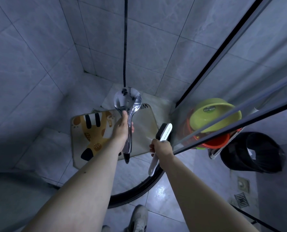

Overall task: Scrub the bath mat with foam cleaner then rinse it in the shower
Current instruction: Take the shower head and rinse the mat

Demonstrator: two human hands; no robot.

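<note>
The bath mat [144, 131], beige with an orange and black animal print, lies on the shower floor. My left hand [121, 129] grips the handle of a chrome shower head [127, 100] and holds it above the mat, head pointing away from me. A black hose [125, 47] runs up from it. My right hand [161, 147] grips the white handle of a scrub brush [164, 133] with dark bristles, over the mat's right edge. No water stream or foam can be made out.
Glass shower door panels [240, 81] with black frames stand at the right. Behind them are a green basin [214, 114] on an orange bucket [214, 141] and a black bin [253, 153]. A black curved threshold [136, 191] edges the stall. Floor drains [241, 200] and my shoe [139, 218] are nearby.
</note>
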